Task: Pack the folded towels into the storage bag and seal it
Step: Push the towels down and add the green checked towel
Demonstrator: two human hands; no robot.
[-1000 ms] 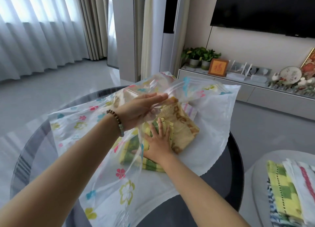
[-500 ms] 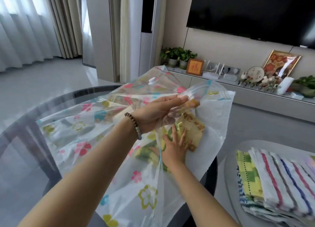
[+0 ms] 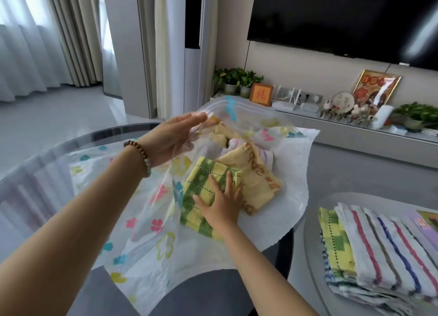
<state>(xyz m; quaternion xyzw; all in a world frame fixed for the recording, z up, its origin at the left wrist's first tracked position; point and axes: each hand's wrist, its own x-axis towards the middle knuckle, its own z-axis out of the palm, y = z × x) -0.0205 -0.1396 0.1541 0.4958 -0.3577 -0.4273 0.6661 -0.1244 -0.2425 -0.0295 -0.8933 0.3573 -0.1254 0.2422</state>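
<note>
A clear storage bag (image 3: 151, 223) printed with coloured flowers lies on the round glass table (image 3: 35, 164). My left hand (image 3: 173, 137) holds its upper sheet lifted, so the mouth gapes toward me. Inside the bag my right hand (image 3: 222, 204) presses flat on a folded green-and-yellow checked towel (image 3: 201, 187). Beside that towel lies an orange-yellow towel (image 3: 256, 173), with a pale striped one (image 3: 237, 145) partly hidden behind it. A stack of folded towels (image 3: 379, 247), striped ones on top, waits at the right.
The towel stack sits on a second round surface (image 3: 315, 263) at the lower right. Beyond the table stand a low cabinet (image 3: 355, 135) with plants, frames and ornaments, and a wall-mounted television (image 3: 343, 16). Curtains hang at the left.
The view has swung right, showing more of the towel stack. My left hand has lifted the bag's upper sheet higher and wider. My right hand still presses on the checked towel.
</note>
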